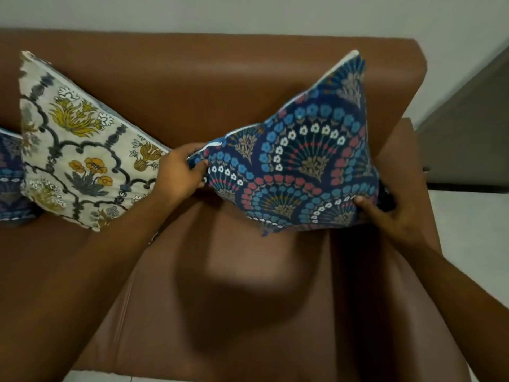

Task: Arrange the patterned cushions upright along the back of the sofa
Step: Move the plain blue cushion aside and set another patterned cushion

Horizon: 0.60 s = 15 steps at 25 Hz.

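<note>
- Blue fan-pattern cushion is held up over the right end of the brown leather sofa, tilted, one corner up near the backrest, bottom edge apparently clear of the seat.
- Its left corner is pinched by the left hand, thumb on the front, fingers curled behind.
- Its lower right corner is gripped by the right hand, thumb pressed on the front, fingers wrapped round the back.
- Cream floral cushion is leaned against the backrest just left of the left hand.
- Another blue cushion is partly seen at the far left edge.
</note>
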Each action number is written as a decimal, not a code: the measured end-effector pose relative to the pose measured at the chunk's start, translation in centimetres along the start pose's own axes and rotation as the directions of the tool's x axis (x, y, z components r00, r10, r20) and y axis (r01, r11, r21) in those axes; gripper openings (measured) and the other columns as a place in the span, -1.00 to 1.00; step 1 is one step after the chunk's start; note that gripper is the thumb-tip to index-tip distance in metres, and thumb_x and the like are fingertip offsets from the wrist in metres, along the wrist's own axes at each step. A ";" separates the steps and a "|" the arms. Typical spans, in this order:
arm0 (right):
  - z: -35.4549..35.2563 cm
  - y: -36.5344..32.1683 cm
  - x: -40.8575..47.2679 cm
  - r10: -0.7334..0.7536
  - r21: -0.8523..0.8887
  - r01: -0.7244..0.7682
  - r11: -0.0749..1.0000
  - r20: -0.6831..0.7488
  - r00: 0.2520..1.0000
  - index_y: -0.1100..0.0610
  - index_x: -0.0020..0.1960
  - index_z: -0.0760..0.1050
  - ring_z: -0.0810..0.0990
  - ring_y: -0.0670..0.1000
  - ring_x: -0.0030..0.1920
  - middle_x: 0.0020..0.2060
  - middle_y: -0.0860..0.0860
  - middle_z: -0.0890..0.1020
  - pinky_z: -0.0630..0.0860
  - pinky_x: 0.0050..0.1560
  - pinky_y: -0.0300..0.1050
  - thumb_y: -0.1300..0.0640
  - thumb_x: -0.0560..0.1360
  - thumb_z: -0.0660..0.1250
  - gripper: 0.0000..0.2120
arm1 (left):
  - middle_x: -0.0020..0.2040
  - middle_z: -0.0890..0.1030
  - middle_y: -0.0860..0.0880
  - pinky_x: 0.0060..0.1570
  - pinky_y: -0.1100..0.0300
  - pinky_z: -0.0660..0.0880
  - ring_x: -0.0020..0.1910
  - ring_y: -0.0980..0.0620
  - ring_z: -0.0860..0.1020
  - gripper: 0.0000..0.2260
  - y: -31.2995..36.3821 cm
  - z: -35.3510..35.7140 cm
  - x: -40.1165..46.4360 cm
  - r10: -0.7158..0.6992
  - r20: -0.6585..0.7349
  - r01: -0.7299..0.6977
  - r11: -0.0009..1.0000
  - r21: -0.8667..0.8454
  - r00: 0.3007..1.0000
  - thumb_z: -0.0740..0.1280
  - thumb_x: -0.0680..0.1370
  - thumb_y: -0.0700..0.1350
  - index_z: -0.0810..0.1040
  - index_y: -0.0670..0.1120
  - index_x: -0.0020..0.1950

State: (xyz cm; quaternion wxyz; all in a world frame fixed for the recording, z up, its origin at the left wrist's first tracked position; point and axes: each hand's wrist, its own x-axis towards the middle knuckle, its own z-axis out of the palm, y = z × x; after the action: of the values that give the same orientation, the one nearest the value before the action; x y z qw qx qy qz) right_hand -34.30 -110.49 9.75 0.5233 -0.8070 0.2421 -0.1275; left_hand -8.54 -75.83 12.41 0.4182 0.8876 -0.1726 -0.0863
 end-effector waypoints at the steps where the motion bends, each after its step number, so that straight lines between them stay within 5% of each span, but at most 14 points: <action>1: -0.4 -0.2 0.3 -0.064 -0.023 0.062 0.998 -0.080 0.995 -0.03 0.42 0.54 0.67 -0.22 0.21 0.24 -0.15 0.69 0.64 0.13 -0.31 0.16 0.56 0.49 -0.55 | 0.05 0.66 -0.04 -0.28 0.20 0.66 -0.17 0.15 0.68 -0.75 -0.1 0.1 -0.1 0.001 -0.007 -0.001 0.999 -0.041 1.000 0.37 0.58 -0.19 0.61 -0.02 0.24; 3: -1.1 -0.7 1.3 -0.158 -0.125 0.142 0.982 -0.127 0.979 -0.18 0.31 0.59 0.70 -0.26 0.12 0.13 -0.29 0.71 0.67 0.02 -0.31 0.08 0.58 0.49 -0.66 | 0.04 0.69 -0.07 -0.17 0.21 0.63 -0.13 0.12 0.68 -0.76 -0.5 0.8 -0.1 0.048 0.004 -0.048 0.998 0.042 0.999 0.38 0.57 -0.19 0.63 -0.05 0.23; 5: -1.5 -0.3 2.0 -0.089 -0.157 0.080 0.984 -0.054 0.995 0.01 0.32 0.62 0.72 -0.22 0.09 0.13 -0.15 0.74 0.71 0.03 -0.18 0.08 0.58 0.49 -0.67 | 0.07 0.72 -0.14 0.03 0.18 0.52 0.01 -0.06 0.67 -0.76 -0.8 2.0 -0.4 0.107 0.046 -0.115 0.971 0.210 0.993 0.38 0.55 -0.21 0.65 -0.10 0.22; 8: -1.5 0.0 2.3 -0.013 -0.241 0.006 0.970 -0.025 1.000 0.15 0.34 0.61 0.67 -0.36 0.01 0.12 0.01 0.70 0.64 -0.04 -0.40 0.06 0.56 0.49 -0.62 | 0.08 0.72 -0.16 0.07 0.05 0.54 0.04 -0.16 0.65 -0.72 -0.5 2.8 -0.4 0.106 0.065 -0.120 0.956 0.267 0.992 0.34 0.54 -0.24 0.66 -0.09 0.22; 11: -1.8 0.4 1.6 -0.005 -0.367 -0.045 0.929 -0.134 0.991 0.17 0.20 0.64 0.66 -0.06 -0.02 0.07 0.12 0.65 0.62 -0.04 -0.16 -0.16 0.51 0.45 -0.55 | 0.03 0.73 -0.17 0.00 0.02 0.59 -0.05 -0.15 0.67 -0.71 -0.9 2.7 -1.5 0.144 0.065 -0.156 0.947 0.280 0.987 0.33 0.51 -0.26 0.66 -0.10 0.21; 15: -0.8 0.4 1.4 0.074 -0.390 -0.111 0.914 -0.109 0.991 0.28 0.22 0.62 0.63 0.26 0.10 0.07 0.30 0.61 0.62 0.08 0.17 0.04 0.54 0.50 -0.63 | 0.05 0.71 -0.21 0.02 0.07 0.58 -0.05 -0.16 0.68 -0.73 -2.4 3.8 -4.1 0.072 0.067 -0.087 0.964 0.251 0.995 0.35 0.53 -0.31 0.65 -0.20 0.21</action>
State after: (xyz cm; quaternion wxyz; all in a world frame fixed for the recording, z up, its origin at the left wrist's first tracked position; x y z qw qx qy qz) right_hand -33.59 -112.00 9.63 0.3434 -0.8770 0.3245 -0.0879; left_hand -12.93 -75.56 8.13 0.2994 0.9233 -0.2295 -0.0721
